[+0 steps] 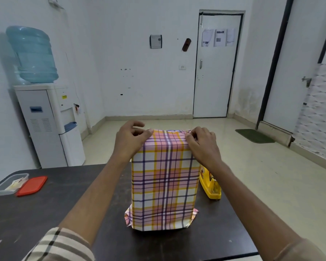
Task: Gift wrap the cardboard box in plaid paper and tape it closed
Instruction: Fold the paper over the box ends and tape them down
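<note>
A tall box (165, 181) wrapped in pink, yellow and purple plaid paper stands upright on the dark table (45, 208). Loose paper flaps stick out at its bottom corners. My left hand (131, 139) is at the top left corner, thumb and fingers pinching the paper edge there. My right hand (201, 141) is at the top right corner, fingers curled and pinching the paper fold. The cardboard itself is hidden under the paper. The top end of the box faces away and cannot be seen.
A yellow tape dispenser (211, 187) stands right behind the box on its right. A clear plastic container (9, 183) and its red lid (32, 185) lie at the table's far left. A water dispenser (49, 121) stands beyond the table.
</note>
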